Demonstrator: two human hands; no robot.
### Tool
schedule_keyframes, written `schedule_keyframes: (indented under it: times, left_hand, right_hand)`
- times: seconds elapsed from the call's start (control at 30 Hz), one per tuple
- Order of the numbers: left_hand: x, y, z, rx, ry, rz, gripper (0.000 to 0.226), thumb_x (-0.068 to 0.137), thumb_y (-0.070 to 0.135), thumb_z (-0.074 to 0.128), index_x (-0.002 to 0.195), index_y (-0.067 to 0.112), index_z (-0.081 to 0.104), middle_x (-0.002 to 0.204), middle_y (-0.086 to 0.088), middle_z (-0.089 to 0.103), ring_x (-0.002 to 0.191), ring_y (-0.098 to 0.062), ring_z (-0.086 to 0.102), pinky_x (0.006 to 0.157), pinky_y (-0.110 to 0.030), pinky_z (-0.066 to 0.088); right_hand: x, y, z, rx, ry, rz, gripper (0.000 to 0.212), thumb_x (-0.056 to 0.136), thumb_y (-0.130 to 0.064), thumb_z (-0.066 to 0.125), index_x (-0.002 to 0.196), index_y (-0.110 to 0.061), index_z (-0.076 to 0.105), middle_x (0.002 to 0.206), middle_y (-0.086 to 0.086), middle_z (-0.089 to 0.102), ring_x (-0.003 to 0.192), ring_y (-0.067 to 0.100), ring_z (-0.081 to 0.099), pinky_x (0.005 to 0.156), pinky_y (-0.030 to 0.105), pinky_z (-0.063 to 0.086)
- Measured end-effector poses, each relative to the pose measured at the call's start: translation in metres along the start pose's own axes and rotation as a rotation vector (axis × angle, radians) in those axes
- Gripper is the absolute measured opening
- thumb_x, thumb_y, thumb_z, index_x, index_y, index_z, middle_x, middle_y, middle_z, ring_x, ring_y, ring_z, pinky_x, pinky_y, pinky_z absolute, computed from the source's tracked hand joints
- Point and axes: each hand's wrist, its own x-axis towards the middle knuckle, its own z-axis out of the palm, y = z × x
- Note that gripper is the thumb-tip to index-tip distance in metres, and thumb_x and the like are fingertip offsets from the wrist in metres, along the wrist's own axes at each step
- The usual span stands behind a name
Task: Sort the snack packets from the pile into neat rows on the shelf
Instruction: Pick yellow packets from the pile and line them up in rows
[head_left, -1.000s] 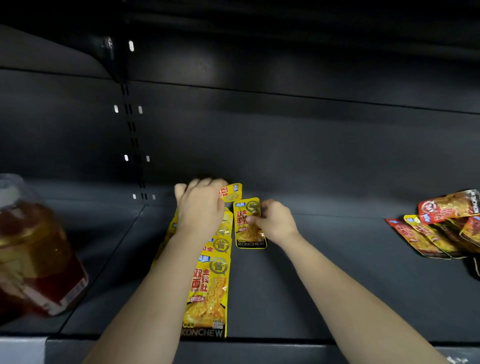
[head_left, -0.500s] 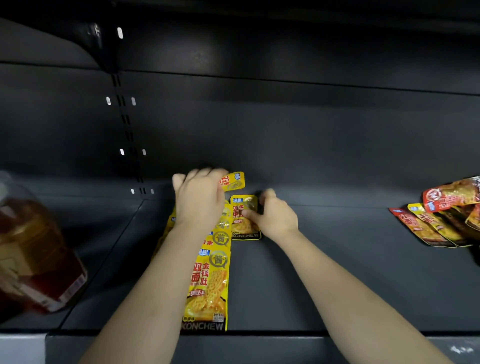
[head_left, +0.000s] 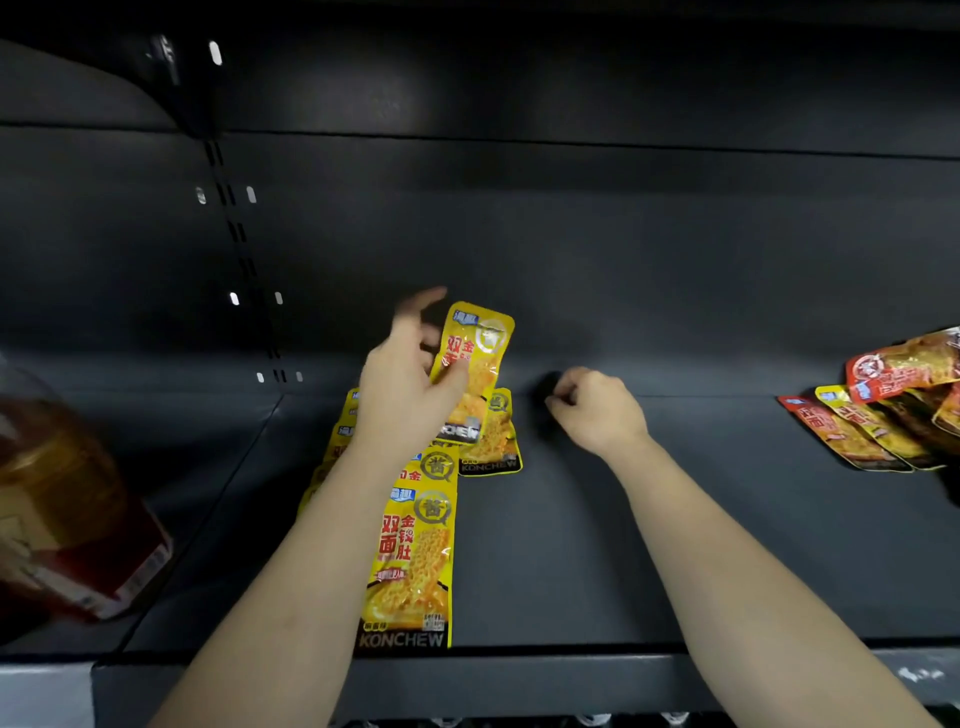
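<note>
Head view: left hand (head_left: 410, 395) pinches a glossy yellow rectangular packet (head_left: 475, 358), raised; right hand (head_left: 597, 410) curled, empty, over matte dark shelf (head_left: 675, 545).

One yellow foil snack packet (head_left: 475, 358) is held upright above an overlapping row of yellow packets (head_left: 410, 561) on the dark metal shelf (head_left: 571, 545), with a red-and-yellow packet pile (head_left: 883, 415) lying far right.
</note>
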Motion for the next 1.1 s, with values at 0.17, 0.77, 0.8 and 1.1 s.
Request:
schedule_keyframes:
  times: [0.17,0.77,0.8,1.1]
  left_hand:
    - [-0.002,-0.003,0.004,-0.08,-0.247,-0.141,0.055,0.075,0.019,0.064,0.117,0.051,0.048,0.094,-0.008,0.069,0.077,-0.037,0.068,0.072,-0.046,0.059]
    - [-0.006,-0.014,0.014,0.453,-0.433,-0.064,0.043,0.078,0.039,0.069,0.117,0.038,0.05,0.083,0.014,0.066,0.101,-0.012,0.053,0.097,-0.04,0.029]
    - [-0.006,-0.014,0.014,0.498,-0.423,-0.046,0.043,0.079,0.041,0.069,0.118,0.037,0.05,0.084,0.014,0.064,0.101,-0.012,0.05,0.094,-0.038,0.026]
    - [-0.005,-0.018,0.017,0.67,-0.379,0.03,0.058,0.07,0.043,0.072,0.123,0.037,0.051,0.114,0.014,0.051,0.113,-0.014,0.039,0.09,-0.036,0.024]
  right_hand:
    - [-0.001,-0.003,-0.001,-0.012,-0.004,-0.012,0.014,0.086,-0.028,0.058,0.097,-0.023,0.064,0.1,0.004,0.067,0.097,0.029,0.062,0.073,0.03,0.046]
    - [-0.003,-0.003,-0.001,0.016,-0.025,-0.006,0.011,0.083,-0.021,0.057,0.091,-0.025,0.064,0.096,0.002,0.068,0.094,0.026,0.062,0.074,0.029,0.047]
    - [-0.003,-0.003,0.0,0.016,-0.025,-0.007,0.011,0.083,-0.021,0.057,0.09,-0.026,0.063,0.096,0.002,0.068,0.094,0.026,0.062,0.074,0.029,0.048]
    - [-0.003,-0.003,0.001,0.003,-0.022,-0.008,0.006,0.083,-0.024,0.058,0.086,-0.027,0.062,0.096,0.0,0.067,0.094,0.025,0.062,0.077,0.03,0.05]
